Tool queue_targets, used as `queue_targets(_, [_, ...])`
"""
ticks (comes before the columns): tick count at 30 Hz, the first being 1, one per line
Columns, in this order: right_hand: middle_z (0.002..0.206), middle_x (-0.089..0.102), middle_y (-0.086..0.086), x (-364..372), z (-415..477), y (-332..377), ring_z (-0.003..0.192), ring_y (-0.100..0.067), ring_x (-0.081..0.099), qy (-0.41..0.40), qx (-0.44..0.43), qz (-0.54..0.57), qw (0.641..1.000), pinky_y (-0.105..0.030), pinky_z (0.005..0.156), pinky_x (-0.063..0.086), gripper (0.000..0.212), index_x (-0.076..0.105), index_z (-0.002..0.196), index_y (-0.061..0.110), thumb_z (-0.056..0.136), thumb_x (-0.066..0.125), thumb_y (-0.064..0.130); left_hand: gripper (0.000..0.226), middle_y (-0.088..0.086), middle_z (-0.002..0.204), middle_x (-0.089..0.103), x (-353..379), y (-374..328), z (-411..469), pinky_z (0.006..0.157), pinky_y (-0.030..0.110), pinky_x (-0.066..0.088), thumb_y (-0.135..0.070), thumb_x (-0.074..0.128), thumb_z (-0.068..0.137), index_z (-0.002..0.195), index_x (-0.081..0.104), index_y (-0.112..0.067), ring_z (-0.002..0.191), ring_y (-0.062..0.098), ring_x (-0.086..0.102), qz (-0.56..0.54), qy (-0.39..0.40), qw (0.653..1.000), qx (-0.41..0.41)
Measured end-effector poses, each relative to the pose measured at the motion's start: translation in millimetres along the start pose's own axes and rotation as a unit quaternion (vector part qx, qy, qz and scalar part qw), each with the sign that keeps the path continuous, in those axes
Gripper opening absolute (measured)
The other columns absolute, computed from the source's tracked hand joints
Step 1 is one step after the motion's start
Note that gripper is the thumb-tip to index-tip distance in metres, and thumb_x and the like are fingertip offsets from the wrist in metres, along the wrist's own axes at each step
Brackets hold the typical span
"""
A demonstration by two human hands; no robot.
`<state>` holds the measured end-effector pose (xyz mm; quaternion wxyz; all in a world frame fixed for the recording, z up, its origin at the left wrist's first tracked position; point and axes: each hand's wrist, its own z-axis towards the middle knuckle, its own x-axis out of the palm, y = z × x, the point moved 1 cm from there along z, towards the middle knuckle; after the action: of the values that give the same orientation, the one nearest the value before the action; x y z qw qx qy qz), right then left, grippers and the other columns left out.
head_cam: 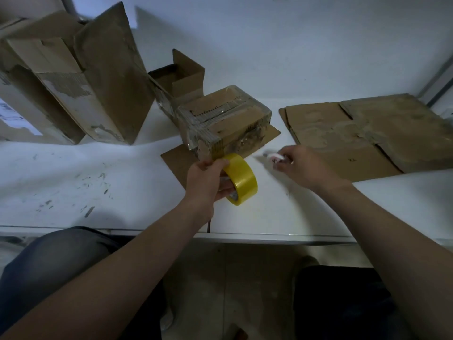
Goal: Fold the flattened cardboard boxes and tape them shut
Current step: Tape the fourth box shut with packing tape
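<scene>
Your left hand (pixel 208 182) curls its fingers (pixel 221 163) round the yellow roll of packing tape (pixel 244 179) above the white surface (pixel 122 173); your right hand (pixel 304 165) pinches a small blurred white object (pixel 275 157). Just beyond the roll sits the taped brown cardboard box (pixel 225 119), with flattened brown cardboard (pixel 367 133) lying to its right.

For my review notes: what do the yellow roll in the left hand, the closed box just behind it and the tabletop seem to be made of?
Tape roll: glossy, translucent yellow plastic film, judging by its sheen. Closed box: brown corrugated cardboard, matte and scuffed, wrapped in shiny clear tape; torn patches expose ribbing. Table: smooth white surface, probably laminate, with dark scratches.
</scene>
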<state>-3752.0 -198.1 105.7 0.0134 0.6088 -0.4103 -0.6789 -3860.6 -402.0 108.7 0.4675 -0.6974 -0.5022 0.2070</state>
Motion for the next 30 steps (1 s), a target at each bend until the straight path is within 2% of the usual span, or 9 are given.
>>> queue_targets(5, [0.057,0.061,0.016,-19,-6,43,0.049,-0.002,0.049,-0.059,-0.08,0.19,0.977,-0.016,0.05,0.04,0.016,0.077,0.103,0.027,0.091,0.073,0.018,0.03,0.008,0.101,0.067,3,1,-2,0.071,0.036,0.062,-0.022,0.066,0.095,0.124,0.059,-0.016,0.083,0.024,0.073,-0.002,0.015,1.0,-0.012])
queue_targets(9, [0.073,0.073,-0.003,-19,-1,71,0.056,-0.018,0.061,-0.034,-0.113,0.248,0.961,-0.034,0.052,0.052,0.026,0.078,0.106,0.024,0.087,0.074,0.008,0.032,0.006,0.101,0.066,3,1,-1,0.07,0.035,0.062,-0.022,0.066,0.095,0.126,0.058,-0.016,0.082,0.022,0.072,-0.003,0.02,0.999,-0.027])
queue_targets(13, [0.074,0.071,-0.015,-12,9,90,0.052,-0.018,0.059,-0.01,-0.147,0.278,0.949,-0.032,0.053,0.051,0.015,0.08,0.104,0.021,0.091,0.073,0.018,0.039,0.009,0.117,0.065,3,-1,2,0.075,0.038,0.062,-0.024,0.067,0.095,0.132,0.056,-0.02,0.091,0.027,0.073,-0.006,0.009,1.0,-0.028])
queue_targets(15, [0.07,0.07,-0.006,-7,17,97,0.049,-0.014,0.056,-0.008,-0.138,0.271,0.953,-0.03,0.052,0.047,0.014,0.078,0.101,0.018,0.097,0.067,0.025,0.039,0.009,0.118,0.065,3,-3,3,0.075,0.038,0.062,-0.024,0.067,0.094,0.131,0.057,-0.02,0.092,0.028,0.073,-0.008,0.004,1.0,-0.025])
queue_targets(18, [0.067,0.065,0.004,-3,29,103,0.053,-0.009,0.052,-0.024,-0.168,0.197,0.966,-0.03,0.055,0.04,0.019,0.074,0.086,0.033,0.1,0.061,0.037,0.037,0.01,0.117,0.065,3,-4,4,0.074,0.036,0.061,-0.025,0.066,0.094,0.13,0.058,-0.019,0.091,0.028,0.073,-0.013,0.006,1.0,-0.024])
queue_targets(23, [0.08,0.065,0.011,6,41,104,0.07,-0.004,0.057,0.032,-0.254,0.099,0.962,-0.03,0.062,0.041,0.022,0.068,0.103,0.028,0.104,0.05,0.04,0.04,0.009,0.122,0.065,0,-5,6,0.076,0.036,0.061,-0.026,0.063,0.096,0.134,0.055,-0.02,0.098,0.028,0.071,-0.015,0.017,0.999,-0.026])
queue_targets(26, [0.089,0.07,0.008,7,42,97,0.079,-0.01,0.065,0.041,-0.25,0.128,0.959,-0.039,0.066,0.051,0.025,0.066,0.11,0.025,0.105,0.047,0.04,0.039,0.008,0.122,0.064,0,-4,6,0.074,0.034,0.061,-0.027,0.063,0.097,0.135,0.053,-0.021,0.099,0.027,0.071,-0.017,0.026,0.999,-0.029])
queue_targets(28, [0.097,0.074,0.003,6,40,94,0.091,-0.012,0.071,0.075,-0.245,0.195,0.947,-0.033,0.078,0.056,0.024,0.065,0.117,0.017,0.107,0.047,0.03,0.039,0.008,0.122,0.063,1,-5,5,0.078,0.036,0.061,-0.028,0.062,0.098,0.135,0.053,-0.021,0.1,0.028,0.07,-0.017,0.03,0.999,-0.029])
queue_targets(30, [0.1,0.072,0.009,7,38,94,0.095,-0.005,0.068,0.074,-0.254,0.18,0.947,-0.026,0.082,0.052,0.02,0.065,0.114,0.021,0.107,0.047,0.028,0.037,0.007,0.121,0.063,1,-6,5,0.079,0.036,0.061,-0.028,0.061,0.098,0.134,0.053,-0.021,0.101,0.028,0.07,-0.013,0.034,0.999,-0.029])
